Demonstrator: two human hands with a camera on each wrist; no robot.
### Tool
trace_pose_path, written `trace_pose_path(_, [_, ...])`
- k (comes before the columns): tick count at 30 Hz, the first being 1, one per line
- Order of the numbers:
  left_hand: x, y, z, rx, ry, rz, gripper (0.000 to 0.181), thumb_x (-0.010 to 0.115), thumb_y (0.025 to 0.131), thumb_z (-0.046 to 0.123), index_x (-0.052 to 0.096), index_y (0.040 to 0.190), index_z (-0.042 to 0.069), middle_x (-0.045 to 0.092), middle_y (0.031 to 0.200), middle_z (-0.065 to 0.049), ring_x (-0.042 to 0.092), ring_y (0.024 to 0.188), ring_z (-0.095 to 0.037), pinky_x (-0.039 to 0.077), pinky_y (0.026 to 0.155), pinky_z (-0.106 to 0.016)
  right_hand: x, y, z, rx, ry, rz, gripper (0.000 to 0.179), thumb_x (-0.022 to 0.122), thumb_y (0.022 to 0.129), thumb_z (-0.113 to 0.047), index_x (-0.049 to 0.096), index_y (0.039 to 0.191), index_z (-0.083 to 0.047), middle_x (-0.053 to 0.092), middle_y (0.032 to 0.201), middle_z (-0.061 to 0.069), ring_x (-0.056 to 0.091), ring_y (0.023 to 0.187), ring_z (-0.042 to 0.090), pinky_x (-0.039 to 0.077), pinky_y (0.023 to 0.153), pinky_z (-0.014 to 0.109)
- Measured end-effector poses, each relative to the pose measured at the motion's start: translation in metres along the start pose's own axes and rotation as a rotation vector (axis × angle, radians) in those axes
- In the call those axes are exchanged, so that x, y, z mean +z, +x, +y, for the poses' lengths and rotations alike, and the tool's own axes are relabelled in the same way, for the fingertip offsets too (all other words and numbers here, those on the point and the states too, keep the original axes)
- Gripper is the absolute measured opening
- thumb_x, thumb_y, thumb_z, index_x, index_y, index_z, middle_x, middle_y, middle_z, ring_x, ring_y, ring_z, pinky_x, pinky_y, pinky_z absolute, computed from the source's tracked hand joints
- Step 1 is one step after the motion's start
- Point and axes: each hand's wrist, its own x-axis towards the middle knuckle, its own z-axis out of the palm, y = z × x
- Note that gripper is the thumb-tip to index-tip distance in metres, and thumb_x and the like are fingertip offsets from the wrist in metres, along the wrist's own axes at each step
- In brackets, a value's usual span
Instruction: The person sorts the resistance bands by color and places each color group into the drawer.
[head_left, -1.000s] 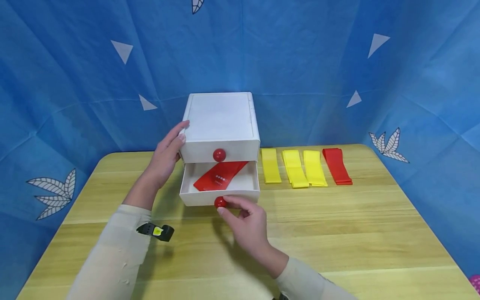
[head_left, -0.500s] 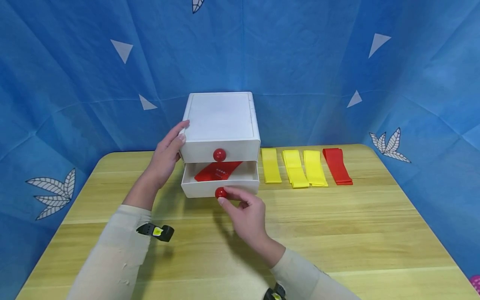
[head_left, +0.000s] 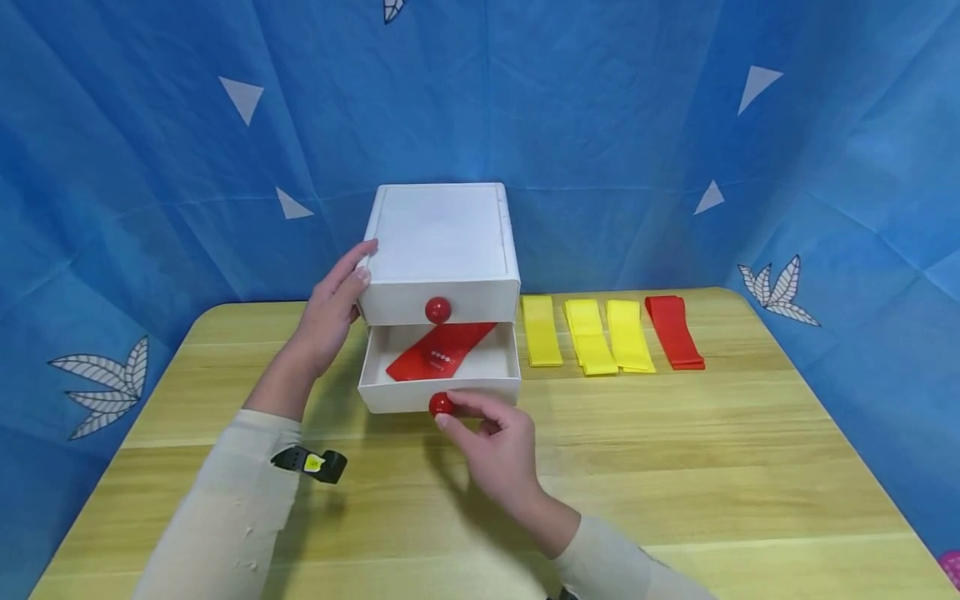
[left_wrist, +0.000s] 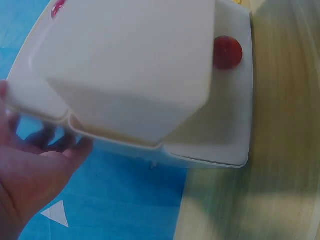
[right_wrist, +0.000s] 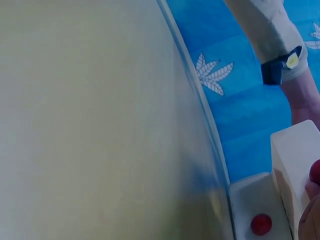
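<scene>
A white cabinet with drawers (head_left: pixel 438 233) stands at the back of the table. My left hand (head_left: pixel 330 312) rests against its left side, thumb near the front edge; the left wrist view shows those fingers (left_wrist: pixel 75 152) touching the side wall. A middle drawer (head_left: pixel 397 398) is pulled out, and my right hand (head_left: pixel 498 446) pinches its red knob (head_left: pixel 440 405) between thumb and index finger. Inside lies a red resistance band (head_left: pixel 438 354) with white dots and print, its back end hidden under the top drawer. The top drawer's red knob (head_left: pixel 438 310) is untouched.
To the cabinet's right lie several folded yellow bands (head_left: pixel 590 337) and one folded red band (head_left: pixel 675 333). Below the pulled-out drawer, another drawer with a red knob (left_wrist: pixel 227 52) is closed. A blue patterned cloth (head_left: pixel 600 125) hangs behind the wooden table (head_left: pixel 712 483).
The middle drawer slid a little inward by half a second ago, then came back out toward me with my right hand on its knob. My left hand stayed in place.
</scene>
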Motion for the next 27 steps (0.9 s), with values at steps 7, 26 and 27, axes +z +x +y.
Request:
trace_pose_path(7, [0.0,-0.001,0.0,-0.003,0.004,-0.001,0.05,0.034,0.108,0.042,0.031,0.157,0.037,0.019,0.163,0.002,0.021,0.147,-0.028,0.025,0.112,-0.058,-0.004,-0.017,-0.007,0.006,0.03,-0.025,0.023,0.083,0.082,-0.008,0.079,0.105,-0.012,0.075,0.096,-0.004,0.038,0.048,0.014,0.025,0.042,0.021])
trace_pose_path(26, [0.0,0.0,0.001,-0.033,0.034,0.003,0.05,0.034,0.107,0.046,0.03,0.157,0.041,0.019,0.163,0.004,0.021,0.146,-0.027,0.028,0.111,-0.058,-0.014,-0.037,-0.01,-0.036,0.029,-0.082,0.027,0.083,0.082,-0.005,0.078,0.108,-0.009,0.075,0.099,0.001,0.036,0.042,0.01,0.027,0.036,0.022])
trace_pose_path(27, [0.0,0.0,0.001,-0.036,0.036,0.001,0.05,0.034,0.107,0.046,0.031,0.156,0.041,0.019,0.163,0.004,0.021,0.146,-0.027,0.028,0.111,-0.058,-0.018,-0.039,-0.01,-0.04,0.021,-0.087,0.027,0.083,0.082,-0.005,0.077,0.109,-0.008,0.075,0.099,0.002,0.036,0.042,0.01,0.028,0.036,0.022])
